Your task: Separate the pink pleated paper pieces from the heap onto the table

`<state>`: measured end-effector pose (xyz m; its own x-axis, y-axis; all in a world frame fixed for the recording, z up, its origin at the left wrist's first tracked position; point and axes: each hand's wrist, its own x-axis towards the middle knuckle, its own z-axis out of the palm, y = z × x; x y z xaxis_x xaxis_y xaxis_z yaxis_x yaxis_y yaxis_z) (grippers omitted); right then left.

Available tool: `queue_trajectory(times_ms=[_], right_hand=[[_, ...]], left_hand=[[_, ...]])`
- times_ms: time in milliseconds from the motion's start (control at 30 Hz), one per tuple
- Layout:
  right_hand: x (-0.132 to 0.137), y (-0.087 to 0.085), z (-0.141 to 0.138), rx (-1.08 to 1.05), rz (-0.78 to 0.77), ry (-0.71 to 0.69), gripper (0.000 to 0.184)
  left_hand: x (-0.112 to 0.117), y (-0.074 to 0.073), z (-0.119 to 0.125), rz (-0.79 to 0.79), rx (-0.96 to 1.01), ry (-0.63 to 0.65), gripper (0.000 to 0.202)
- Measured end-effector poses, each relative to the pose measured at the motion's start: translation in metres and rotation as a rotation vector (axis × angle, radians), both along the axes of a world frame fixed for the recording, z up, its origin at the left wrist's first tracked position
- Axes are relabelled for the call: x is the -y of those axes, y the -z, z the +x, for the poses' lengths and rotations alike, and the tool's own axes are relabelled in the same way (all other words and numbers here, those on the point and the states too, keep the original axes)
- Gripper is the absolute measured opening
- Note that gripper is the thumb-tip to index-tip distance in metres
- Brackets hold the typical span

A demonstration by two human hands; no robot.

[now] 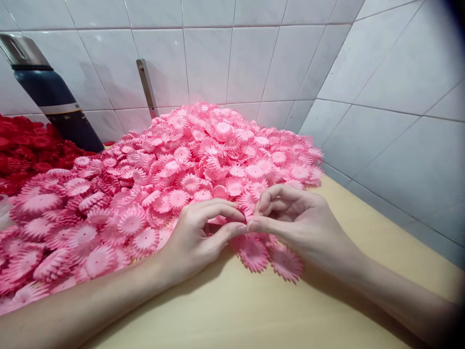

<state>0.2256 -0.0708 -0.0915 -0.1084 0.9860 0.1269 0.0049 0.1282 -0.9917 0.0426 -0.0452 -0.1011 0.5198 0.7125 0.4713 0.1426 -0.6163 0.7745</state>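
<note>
My left hand [209, 230] and my right hand [296, 218] meet thumb to thumb above the table, both closed in a pinch. Between their fingertips shows a bit of a pink petal disc [249, 216], mostly hidden by the fingers. Right below the thumbs lie two loose discs, one petal disc [253, 254] partly under the hands and another petal disc [286, 263] to its right. Behind and left of my hands rises a big heap of pink petal discs [203, 150], round with fringed edges and tiny centre holes.
A pile of red petal pieces [29, 148] lies at the far left. Beside it a dark blue flask [60, 102] with a steel lid leans in view. A metal strip [146, 87] stands against the tiled wall [210, 53]. The pale wooden table [203, 315] meets walls behind and right.
</note>
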Motion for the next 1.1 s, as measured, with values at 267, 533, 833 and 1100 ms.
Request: queue_trajectory(times_ms=[267, 533, 833, 1100], right_hand=[[-0.0003, 0.0001, -0.0003, 0.077, 0.069, 0.048, 0.033], [-0.0012, 0.0028, 0.0009, 0.065, 0.082, 0.042, 0.028], [-0.0006, 0.0028, -0.0025, 0.075, 0.103, -0.017, 0.019], [0.0005, 0.0051, -0.0010, 0.108, 0.111, 0.027, 0.028]], left_hand=[[0.0018, 0.0013, -0.0004, 0.081, -0.036, -0.021, 0.010], [0.0008, 0.0030, 0.0005, -0.046, -0.021, -0.090, 0.009], [-0.0014, 0.0004, -0.0012, -0.066, 0.017, -0.027, 0.004], [-0.0031, 0.0017, -0.0007, -0.118, 0.030, -0.121, 0.008]])
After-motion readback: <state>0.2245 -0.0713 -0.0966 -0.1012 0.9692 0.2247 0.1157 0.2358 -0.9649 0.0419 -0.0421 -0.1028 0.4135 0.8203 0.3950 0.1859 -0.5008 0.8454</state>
